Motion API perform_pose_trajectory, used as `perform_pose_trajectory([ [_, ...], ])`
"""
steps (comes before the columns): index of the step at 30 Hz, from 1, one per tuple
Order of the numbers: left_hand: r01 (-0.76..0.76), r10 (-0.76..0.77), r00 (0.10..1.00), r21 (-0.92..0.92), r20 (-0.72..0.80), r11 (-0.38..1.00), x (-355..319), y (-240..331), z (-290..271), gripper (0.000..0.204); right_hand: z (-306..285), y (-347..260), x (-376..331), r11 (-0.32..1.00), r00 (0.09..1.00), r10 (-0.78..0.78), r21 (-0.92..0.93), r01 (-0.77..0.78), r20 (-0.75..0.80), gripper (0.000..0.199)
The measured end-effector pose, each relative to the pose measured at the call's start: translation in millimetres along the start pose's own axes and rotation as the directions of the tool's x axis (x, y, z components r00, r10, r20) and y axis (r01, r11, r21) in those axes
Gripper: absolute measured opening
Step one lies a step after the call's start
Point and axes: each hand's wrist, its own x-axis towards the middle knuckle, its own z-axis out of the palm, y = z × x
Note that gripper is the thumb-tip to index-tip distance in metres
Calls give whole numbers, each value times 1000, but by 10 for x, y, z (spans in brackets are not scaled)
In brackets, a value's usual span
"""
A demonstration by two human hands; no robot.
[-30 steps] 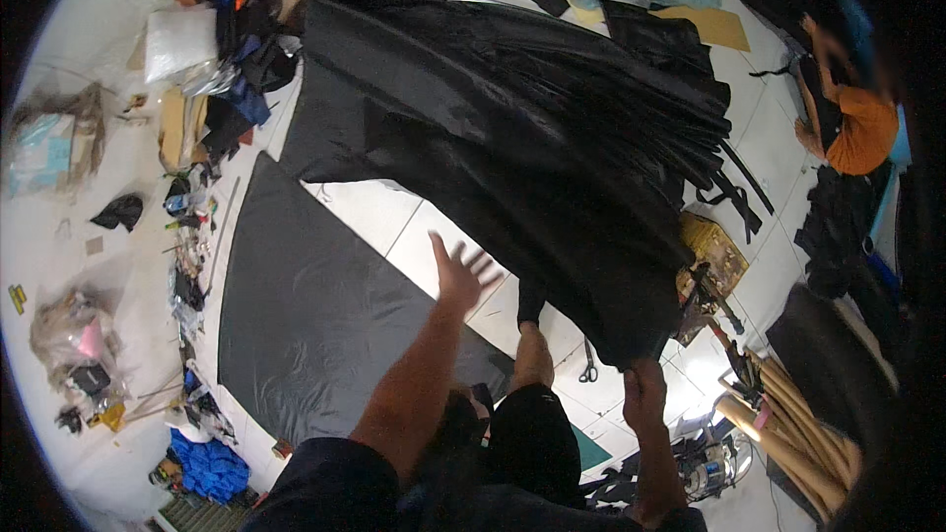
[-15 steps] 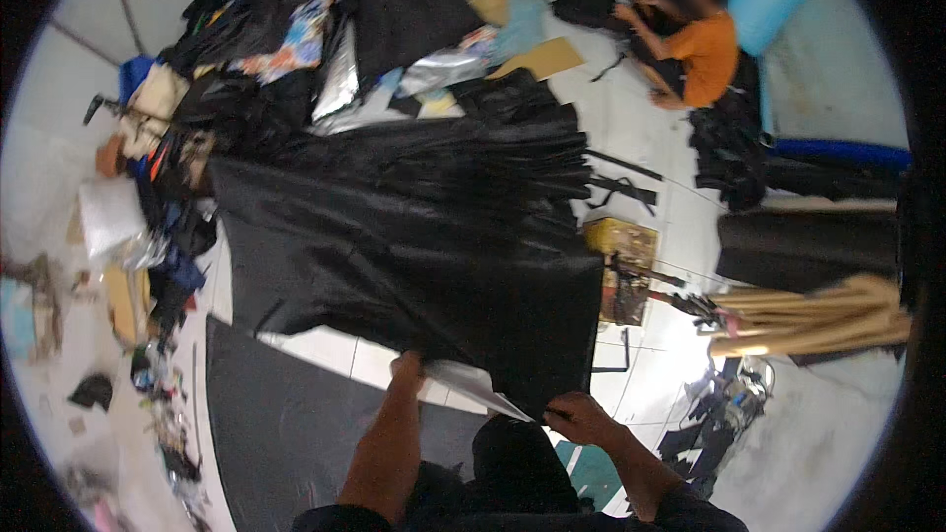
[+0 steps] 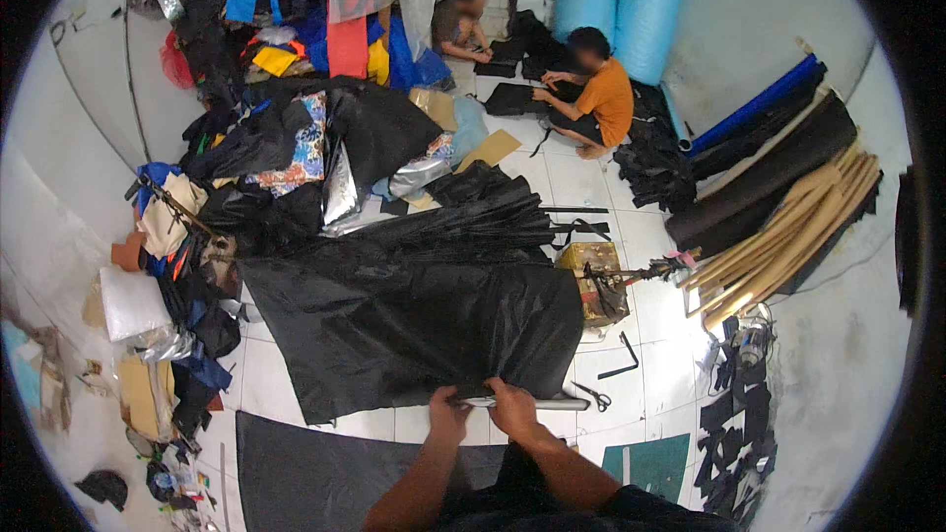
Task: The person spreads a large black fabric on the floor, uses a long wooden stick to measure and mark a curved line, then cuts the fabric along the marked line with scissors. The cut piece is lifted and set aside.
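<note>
A large sheet of black fabric [image 3: 424,320] lies spread on the white tiled floor before me, its far part gathered in folds. My left hand [image 3: 449,414] and my right hand [image 3: 511,408] are close together at its near edge, both closed on the fabric. A pale silvery strip [image 3: 562,404] shows along this edge, reaching right past my right hand; whether it is the turned-up underside or a separate piece I cannot tell. My fingertips are partly hidden. Scissors [image 3: 594,396] lie on the tiles just right of the strip.
A dark grey sheet [image 3: 296,473] and a green mat [image 3: 645,473] lie near me. A yellowish box [image 3: 594,286] stands right of the fabric. Cloth piles [image 3: 266,138] rise at far left; cardboard-coloured tubes [image 3: 788,236] lean at right. A person in orange [image 3: 606,103] and another person [image 3: 461,28] sit beyond.
My hands have come together along the fabric's near edge, the right one moving left. That edge now lies straighter, and the view has tilted up to show more of the room.
</note>
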Motion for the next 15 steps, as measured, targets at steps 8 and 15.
perform_pose_trajectory([
  [8,-252,276,956,-203,98,946,-4,1564,-626,43,-771,-29,-1216,986,991,-114,-111,122,75,36],
  [15,-528,570,817,503,83,684,-368,2212,-2381,41,-548,387,-2176,993,990,-68,-87,80,124,34],
])
